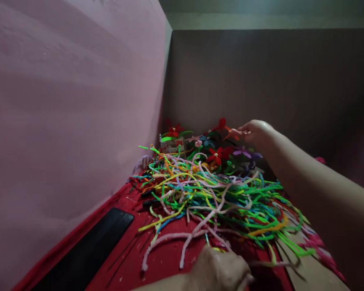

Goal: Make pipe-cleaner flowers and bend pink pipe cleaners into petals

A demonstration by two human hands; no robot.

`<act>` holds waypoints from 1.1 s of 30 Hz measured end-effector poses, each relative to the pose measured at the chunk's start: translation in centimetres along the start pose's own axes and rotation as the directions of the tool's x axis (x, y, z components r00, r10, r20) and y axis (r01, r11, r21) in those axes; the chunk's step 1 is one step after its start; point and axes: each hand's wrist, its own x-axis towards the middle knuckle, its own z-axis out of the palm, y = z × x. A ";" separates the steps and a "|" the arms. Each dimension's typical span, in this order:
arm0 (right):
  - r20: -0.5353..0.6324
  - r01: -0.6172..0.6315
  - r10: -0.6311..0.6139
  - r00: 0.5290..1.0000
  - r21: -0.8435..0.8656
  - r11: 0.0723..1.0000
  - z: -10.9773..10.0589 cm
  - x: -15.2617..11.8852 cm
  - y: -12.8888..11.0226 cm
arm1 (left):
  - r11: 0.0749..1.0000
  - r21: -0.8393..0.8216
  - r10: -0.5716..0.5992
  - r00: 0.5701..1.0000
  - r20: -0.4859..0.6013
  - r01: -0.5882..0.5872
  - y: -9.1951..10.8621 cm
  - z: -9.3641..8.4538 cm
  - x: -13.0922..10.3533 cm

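A large tangle of coloured fuzzy stems, pink, yellow, green, blue and orange, lies on the red cloth. My right hand is raised at the back right, its fingers pinched together beside a red and orange fuzzy flower; the grip itself is small and dim. Near the front edge, my left hand is curled low over the cloth, just below the pink stems. Its fingertips are mostly hidden, and a bit of yellow shows at its upper edge.
Fuzzy flowers in red, purple and blue stand behind the tangle. A long black object lies at the front left, with thin dark sticks beside it. A pink wall rises on the left. Beige board shows at the front right.
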 end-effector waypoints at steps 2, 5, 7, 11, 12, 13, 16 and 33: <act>0.001 -0.030 0.030 1.000 0.025 0.999 -1.2 -2.4 -0.4 | 0.999 0.009 -0.034 0.999 0.037 0.034 0.6 -1.2 0.2; 0.035 -0.055 0.053 0.998 0.055 0.997 -3.4 -6.8 -0.4 | 0.989 -0.040 -0.139 0.983 0.118 0.145 1.2 -2.6 0.4; 0.063 -0.035 0.030 0.998 0.066 0.997 -4.9 -10.1 -0.1 | 0.975 -0.037 -0.207 0.961 0.186 0.218 1.1 -3.1 0.7; 0.146 0.088 -0.094 0.985 0.046 0.995 -8.4 -17.2 1.4 | 0.938 0.064 -0.344 0.886 0.312 0.342 0.6 -3.9 1.6; 0.142 0.126 -0.129 0.981 0.033 0.992 -9.2 -18.9 1.9 | 0.933 0.092 -0.359 0.867 0.347 0.349 0.5 -4.1 1.8; 0.103 0.154 -0.154 0.983 0.008 0.988 -10.1 -20.5 2.5 | 0.934 0.122 -0.357 0.851 0.386 0.336 0.6 -4.2 2.0; -0.012 0.224 -0.227 0.974 -0.116 0.968 -12.5 -25.0 5.2 | 0.953 0.189 -0.300 0.824 0.480 0.237 0.9 -4.6 2.3; 0.290 0.385 -0.360 0.887 -0.895 0.227 -19.2 -30.0 21.6 | 0.955 0.295 -0.166 0.863 0.477 0.020 2.9 -2.5 1.1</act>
